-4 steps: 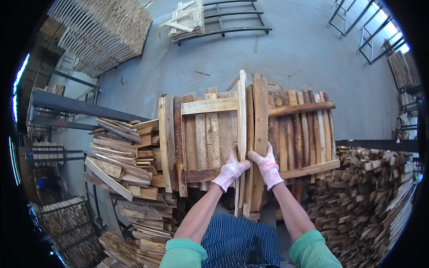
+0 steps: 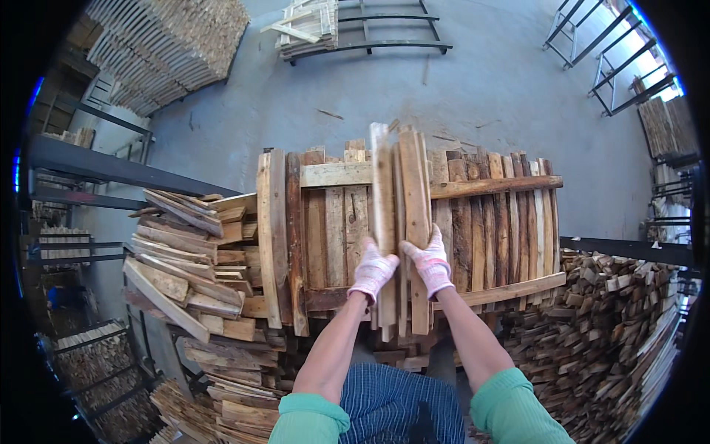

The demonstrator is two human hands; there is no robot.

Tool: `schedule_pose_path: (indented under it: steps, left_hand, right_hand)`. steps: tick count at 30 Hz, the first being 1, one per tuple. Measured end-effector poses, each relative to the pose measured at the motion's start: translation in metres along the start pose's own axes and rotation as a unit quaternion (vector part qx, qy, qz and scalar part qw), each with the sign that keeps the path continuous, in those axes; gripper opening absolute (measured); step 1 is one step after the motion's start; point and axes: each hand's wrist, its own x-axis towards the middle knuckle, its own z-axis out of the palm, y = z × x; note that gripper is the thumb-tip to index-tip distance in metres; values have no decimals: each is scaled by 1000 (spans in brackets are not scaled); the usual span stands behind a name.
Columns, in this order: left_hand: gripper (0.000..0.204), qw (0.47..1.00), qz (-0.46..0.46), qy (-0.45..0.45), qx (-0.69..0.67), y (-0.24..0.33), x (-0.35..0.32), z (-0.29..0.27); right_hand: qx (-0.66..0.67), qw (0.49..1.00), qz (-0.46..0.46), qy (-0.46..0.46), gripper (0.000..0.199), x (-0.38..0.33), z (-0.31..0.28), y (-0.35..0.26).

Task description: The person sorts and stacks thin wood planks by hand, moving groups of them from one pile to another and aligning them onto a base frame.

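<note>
My left hand (image 2: pixel 375 271), in a pinkish-white knit glove, grips the left side of some upright wooden slats (image 2: pixel 384 200). My right hand (image 2: pixel 430 265), gloved alike, is closed around the right side of more wooden boards (image 2: pixel 415 200) next to them. A narrow gap runs between the two groups, and their far ends are slightly blurred. Beneath lies a layer of side-by-side slats (image 2: pixel 484 240), with one crosswise strip (image 2: pixel 518 186) near the far edge and another (image 2: pixel 510 290) near the close edge. Several loose boards (image 2: pixel 279 237) lie lengthwise at the left of this layer.
Piled short boards (image 2: pixel 188 259) stand left of the layer, and a large heap of wood pieces (image 2: pixel 592 333) is at the right. Dark metal beams (image 2: pixel 126 166) extend on both sides. Across the grey floor (image 2: pixel 488 89) are a low metal rack (image 2: pixel 388 48) and tall slat stacks (image 2: pixel 170 48).
Both hands have shifted slightly left with the held slats. The left slats now show a broader face, and the crosswise strips on the right are more exposed.
</note>
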Motion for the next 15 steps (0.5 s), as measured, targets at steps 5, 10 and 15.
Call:
schedule_pose_path:
  steps: [5,10,15]
  left_hand:
    - [100,909,7,-78,-409,-90,32,57]
    - [96,996,38,52,63,-45,15,73]
    - [84,989,103,90,-49,-63,10,58]
  right_hand:
    - [-337,931,-29,135,101,16,-65,49]
    - [-459,865,-184,84,93,19,-95,77]
    - [-489,872,3,9,104,7,-78,32]
